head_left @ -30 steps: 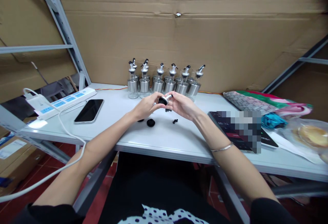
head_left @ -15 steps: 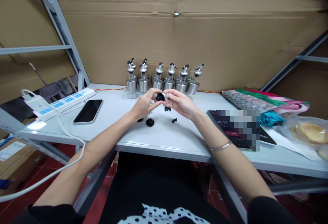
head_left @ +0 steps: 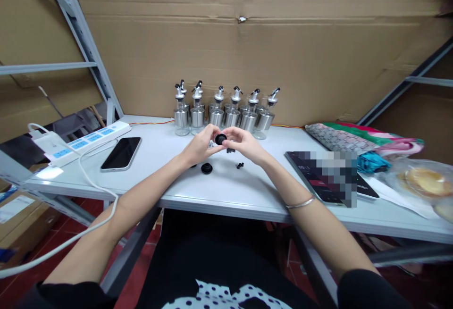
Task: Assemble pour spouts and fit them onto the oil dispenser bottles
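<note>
Seen from the camera on my head, I sit at a white table (head_left: 226, 191) with both bare forearms reaching forward to meet near its middle. My left hand (head_left: 201, 145) and my right hand (head_left: 244, 144) are drawn close together, fingertips almost touching, and between them I pinch a small round black cap (head_left: 221, 138), held just above the tabletop; both hands grip it with curled fingers, the left from its left side and the right from its right. On the table just below my left hand lies a black disc-shaped part (head_left: 206, 168), and just below my right hand are a few tiny black pieces (head_left: 240, 165), too small to make out in detail. Behind my hands, against a cardboard wall, stands a row of glass and steel dispenser bottles (head_left: 226, 113) with pour spouts, all upright and side by side. Well to my left lie a dark phone (head_left: 121, 153), face up, and a white power strip (head_left: 87, 140) with a white cable running off the table edge. To my right are a dark tablet (head_left: 329, 177), partly blurred, some folded patterned cloth (head_left: 357, 140), and a clear bag of bread (head_left: 424, 181).
</note>
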A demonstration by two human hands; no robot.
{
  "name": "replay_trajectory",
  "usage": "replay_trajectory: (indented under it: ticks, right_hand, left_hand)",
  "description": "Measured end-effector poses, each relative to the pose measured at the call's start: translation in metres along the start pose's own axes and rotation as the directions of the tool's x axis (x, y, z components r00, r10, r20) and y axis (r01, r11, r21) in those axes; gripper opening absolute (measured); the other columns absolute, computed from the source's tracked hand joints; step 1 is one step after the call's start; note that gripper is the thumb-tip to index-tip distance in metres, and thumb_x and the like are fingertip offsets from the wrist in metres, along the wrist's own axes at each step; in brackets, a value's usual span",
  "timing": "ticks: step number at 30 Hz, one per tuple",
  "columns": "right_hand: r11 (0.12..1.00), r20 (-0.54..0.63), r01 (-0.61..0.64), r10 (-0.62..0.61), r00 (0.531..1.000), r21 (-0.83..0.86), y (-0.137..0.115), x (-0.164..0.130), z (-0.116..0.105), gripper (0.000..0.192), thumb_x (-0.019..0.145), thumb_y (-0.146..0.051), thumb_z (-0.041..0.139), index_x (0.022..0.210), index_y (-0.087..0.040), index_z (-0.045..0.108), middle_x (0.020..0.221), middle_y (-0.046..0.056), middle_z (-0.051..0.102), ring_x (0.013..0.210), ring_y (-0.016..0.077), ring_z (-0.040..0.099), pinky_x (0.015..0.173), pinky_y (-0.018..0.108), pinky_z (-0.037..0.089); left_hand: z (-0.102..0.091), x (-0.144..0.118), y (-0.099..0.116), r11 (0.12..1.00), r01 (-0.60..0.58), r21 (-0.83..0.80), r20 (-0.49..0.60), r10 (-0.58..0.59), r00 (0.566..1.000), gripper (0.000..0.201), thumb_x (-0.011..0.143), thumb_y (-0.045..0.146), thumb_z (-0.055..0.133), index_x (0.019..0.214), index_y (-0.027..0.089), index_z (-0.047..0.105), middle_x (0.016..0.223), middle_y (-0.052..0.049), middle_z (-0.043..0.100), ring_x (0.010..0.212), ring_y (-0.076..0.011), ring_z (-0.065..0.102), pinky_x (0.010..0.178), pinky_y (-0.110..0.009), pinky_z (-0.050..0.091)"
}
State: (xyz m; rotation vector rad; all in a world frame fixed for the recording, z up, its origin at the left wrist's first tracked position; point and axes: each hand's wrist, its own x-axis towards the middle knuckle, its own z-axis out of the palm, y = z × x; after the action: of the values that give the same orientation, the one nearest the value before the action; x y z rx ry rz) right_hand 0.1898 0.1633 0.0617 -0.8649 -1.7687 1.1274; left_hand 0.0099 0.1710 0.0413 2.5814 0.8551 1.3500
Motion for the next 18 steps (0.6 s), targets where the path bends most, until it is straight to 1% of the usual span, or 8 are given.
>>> replay_trajectory:
  ticks: [2, 4, 6, 8, 10, 13, 18]
  right_hand:
    - [0.999, -0.027, 0.004, -0.002, 1.0, 0.042, 0.0005, 0.0001, -0.0012, 0.031, 0.063, -0.031, 0.07, 0.088, -0.018, 0.056, 0.079, 0.0, 0.063, 0.069, 0.0121, 0.058, 0.068, 0.029, 0.047]
    - [0.998, -0.043, 0.013, -0.01, 0.999, 0.069, 0.0005, 0.0002, -0.0021, 0.031, 0.063, -0.03, 0.071, 0.087, -0.018, 0.056, 0.08, 0.0, 0.063, 0.068, 0.0117, 0.059, 0.069, 0.029, 0.048]
    - [0.997, -0.042, 0.019, -0.016, 0.999, 0.077, 0.0001, 0.0, -0.0025, 0.031, 0.062, -0.03, 0.072, 0.087, -0.018, 0.057, 0.08, 0.0, 0.063, 0.068, 0.0119, 0.059, 0.069, 0.03, 0.048]
    - [0.997, -0.044, 0.023, -0.02, 0.999, 0.08, -0.0005, -0.0003, -0.0024, 0.032, 0.061, -0.029, 0.072, 0.087, -0.018, 0.058, 0.08, 0.0, 0.063, 0.069, 0.0123, 0.06, 0.069, 0.03, 0.049]
    - [0.996, -0.043, 0.025, -0.021, 0.999, 0.083, -0.001, -0.0008, -0.0025, 0.031, 0.061, -0.028, 0.072, 0.088, -0.017, 0.06, 0.082, 0.001, 0.064, 0.072, 0.013, 0.061, 0.072, 0.031, 0.05]
    - [0.998, -0.023, 0.018, -0.016, 1.0, 0.065, -0.0005, -0.0011, -0.0032, 0.031, 0.063, -0.028, 0.071, 0.091, -0.017, 0.062, 0.083, 0.002, 0.066, 0.074, 0.0142, 0.062, 0.075, 0.033, 0.051]
    - [1.0, -0.017, 0.016, -0.016, 1.0, 0.018, 0.0039, 0.0004, -0.004, 0.032, 0.061, -0.027, 0.072, 0.09, -0.017, 0.062, 0.078, 0.002, 0.066, 0.071, 0.0148, 0.062, 0.069, 0.032, 0.051]
  left_hand:
    - [-0.001, 0.0007, 0.0026, 1.0, 0.002, -0.016, 0.012, -0.002, 1.0, 0.03, 0.081, 0.037, 0.057, 0.1, 0.018, 0.043, 0.092, -0.004, 0.055, 0.081, -0.0144, 0.055, 0.073, -0.027, 0.046]
    - [-0.0034, 0.0015, 0.0057, 0.999, 0.05, -0.016, 0.033, -0.049, 0.998, 0.028, 0.083, 0.036, 0.052, 0.103, 0.018, 0.043, 0.093, -0.005, 0.057, 0.081, -0.0154, 0.056, 0.074, -0.029, 0.046]
    - [-0.0062, 0.0023, 0.0084, 0.993, 0.118, 0.013, 0.065, -0.119, 0.991, 0.025, 0.083, 0.037, 0.049, 0.1, 0.018, 0.045, 0.09, -0.004, 0.059, 0.078, -0.0157, 0.057, 0.072, -0.03, 0.044]
    - [-0.0081, 0.003, 0.0096, 0.984, 0.164, 0.062, 0.094, -0.17, 0.981, 0.023, 0.083, 0.039, 0.047, 0.092, 0.018, 0.047, 0.085, -0.003, 0.06, 0.073, -0.0159, 0.056, 0.07, -0.03, 0.043]
    - [-0.0085, 0.0038, 0.0094, 0.98, 0.174, 0.1, 0.113, -0.185, 0.976, 0.023, 0.083, 0.041, 0.045, 0.083, 0.018, 0.047, 0.079, -0.002, 0.06, 0.07, -0.0161, 0.055, 0.068, -0.03, 0.041]
    - [-0.0073, 0.0048, 0.0079, 0.98, 0.167, 0.112, 0.125, -0.18, 0.976, 0.023, 0.082, 0.04, 0.043, 0.074, 0.019, 0.045, 0.073, -0.001, 0.059, 0.067, -0.016, 0.054, 0.067, -0.03, 0.039]
    - [-0.006, 0.0048, 0.0071, 0.977, 0.176, 0.12, 0.14, -0.192, 0.971, 0.02, 0.079, 0.037, 0.045, 0.071, 0.019, 0.043, 0.068, 0.0, 0.058, 0.065, -0.0158, 0.053, 0.068, -0.03, 0.038]
